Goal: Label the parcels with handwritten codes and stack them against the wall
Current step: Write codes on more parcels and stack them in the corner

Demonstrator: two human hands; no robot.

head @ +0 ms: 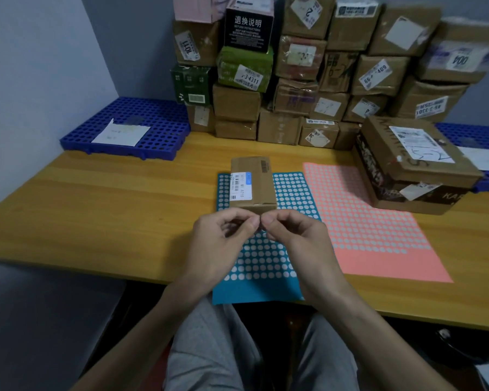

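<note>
Left hand (220, 244), right hand (297, 244): curled fingertips meeting over blue dot-sticker sheet (259, 289); held item indiscernible. Small brown cardboard parcel (253, 187) just beyond. Yellow wooden tabletop (96, 210) runs wide leftward; cardboard parcel stack (308, 80) at wall.

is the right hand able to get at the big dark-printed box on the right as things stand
Probably yes. The right hand is pinched against the left hand, and only the flat pink sticker sheet lies between it and the big box. It may be pinching something tiny, though.
</note>
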